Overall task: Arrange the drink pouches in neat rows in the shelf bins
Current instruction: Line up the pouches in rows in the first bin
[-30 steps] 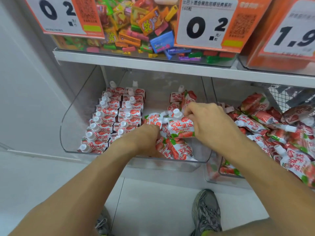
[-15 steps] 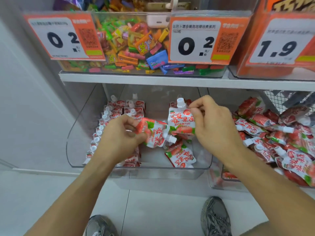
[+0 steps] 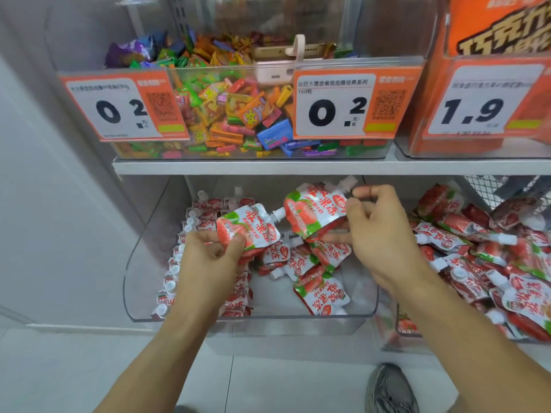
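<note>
Raised pouches [image 3: 316, 211]; hands [image 3: 208, 260] masking rows [image 3: 190, 248].

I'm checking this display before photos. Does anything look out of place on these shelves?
Yes. A gold phone with a pink power bank sits in the candy bin, which isn't stock. Below, loose pouches lie jumbled beside the neat rows.

Bright, even, diffuse light falls from above, leaving only soft shadow under the white shelf board [image 3: 298, 166]. Faint glare streaks the clear plastic bin wall [image 3: 143, 263] at eight o'clock. Wide-angle distortion bends lines towards the edges, and the orange-and-white price card [image 3: 483, 102] at two o'clock smears with blur.
</note>
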`<control>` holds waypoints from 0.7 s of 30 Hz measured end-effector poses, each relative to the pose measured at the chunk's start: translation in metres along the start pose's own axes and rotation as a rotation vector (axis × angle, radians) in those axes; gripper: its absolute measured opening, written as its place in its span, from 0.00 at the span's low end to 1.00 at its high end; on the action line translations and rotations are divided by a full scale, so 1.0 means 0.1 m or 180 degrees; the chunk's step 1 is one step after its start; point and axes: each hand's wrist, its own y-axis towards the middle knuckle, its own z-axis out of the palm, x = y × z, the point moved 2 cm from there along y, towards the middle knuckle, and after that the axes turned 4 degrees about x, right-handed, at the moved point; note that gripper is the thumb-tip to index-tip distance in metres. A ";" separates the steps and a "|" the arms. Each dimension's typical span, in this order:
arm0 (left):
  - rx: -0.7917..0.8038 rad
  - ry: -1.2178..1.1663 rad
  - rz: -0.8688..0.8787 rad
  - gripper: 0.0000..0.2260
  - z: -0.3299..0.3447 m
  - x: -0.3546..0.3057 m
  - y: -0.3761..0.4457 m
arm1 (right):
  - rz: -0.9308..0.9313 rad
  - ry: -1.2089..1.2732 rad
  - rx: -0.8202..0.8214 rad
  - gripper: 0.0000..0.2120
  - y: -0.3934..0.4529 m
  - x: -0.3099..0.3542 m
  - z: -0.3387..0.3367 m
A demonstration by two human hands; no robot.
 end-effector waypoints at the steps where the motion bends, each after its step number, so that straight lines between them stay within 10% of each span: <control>1: -0.0017 -0.0237 -0.0058 0.14 0.00 -0.01 -0.02 | 0.0119 0.0318 0.0058 0.08 -0.01 -0.01 0.04; 21: 0.1355 -0.1577 -0.0136 0.19 0.05 -0.05 -0.15 | 0.0728 0.0892 0.0431 0.15 -0.08 -0.32 0.46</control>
